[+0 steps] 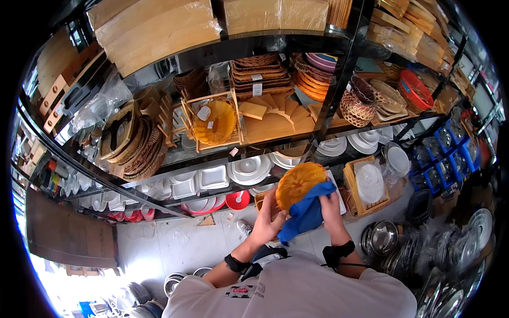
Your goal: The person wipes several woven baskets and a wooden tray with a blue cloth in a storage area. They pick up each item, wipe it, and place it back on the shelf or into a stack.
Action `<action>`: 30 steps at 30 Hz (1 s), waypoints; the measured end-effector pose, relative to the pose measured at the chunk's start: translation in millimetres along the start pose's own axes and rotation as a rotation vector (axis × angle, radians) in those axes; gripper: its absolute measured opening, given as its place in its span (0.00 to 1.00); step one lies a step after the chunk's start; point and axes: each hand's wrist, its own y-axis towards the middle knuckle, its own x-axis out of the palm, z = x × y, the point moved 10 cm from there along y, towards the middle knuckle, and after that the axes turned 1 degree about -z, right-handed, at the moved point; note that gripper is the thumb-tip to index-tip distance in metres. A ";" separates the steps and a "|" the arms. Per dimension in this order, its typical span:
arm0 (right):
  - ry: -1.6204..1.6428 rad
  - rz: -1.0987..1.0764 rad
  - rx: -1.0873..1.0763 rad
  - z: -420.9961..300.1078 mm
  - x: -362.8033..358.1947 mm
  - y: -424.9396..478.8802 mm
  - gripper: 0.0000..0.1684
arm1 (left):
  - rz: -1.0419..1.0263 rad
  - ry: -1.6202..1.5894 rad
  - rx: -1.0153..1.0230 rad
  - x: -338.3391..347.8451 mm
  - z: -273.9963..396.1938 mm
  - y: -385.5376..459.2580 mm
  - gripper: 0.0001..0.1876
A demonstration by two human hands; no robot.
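An orange woven basket (300, 183) is tilted up in front of me, gripped at its left rim by my left hand (267, 220). Bunched in my right hand (331, 210) is a blue cloth (308, 212), which lies against the basket's lower right side and hangs below it. The cloth hides part of the basket and some of my right fingers. Ahead of my hands, on the shelf, a similar orange basket (218, 123) leans in a wooden rack (239, 133) and bears small tags.
Stacked wicker trays (260, 77), round woven baskets (137, 149) and a red plastic basket (415, 89) line the black-framed shelf. White dishes (248, 169) fill the level below. Metal bowls (383, 237) stand on the right, and a cardboard box (71, 230) on the left.
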 end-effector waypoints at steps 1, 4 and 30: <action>0.026 -0.014 0.038 -0.9 6.8 -2.8 0.26 | 0.050 0.024 0.009 -2.4 -5.7 0.1 0.36; 0.064 -0.220 0.111 13.7 33.1 -20.0 0.32 | 0.201 0.256 0.141 -15.4 -0.3 3.4 0.34; -0.244 -0.167 -0.135 3.1 18.8 -20.8 0.23 | 0.014 0.617 0.073 -8.0 26.1 6.2 0.37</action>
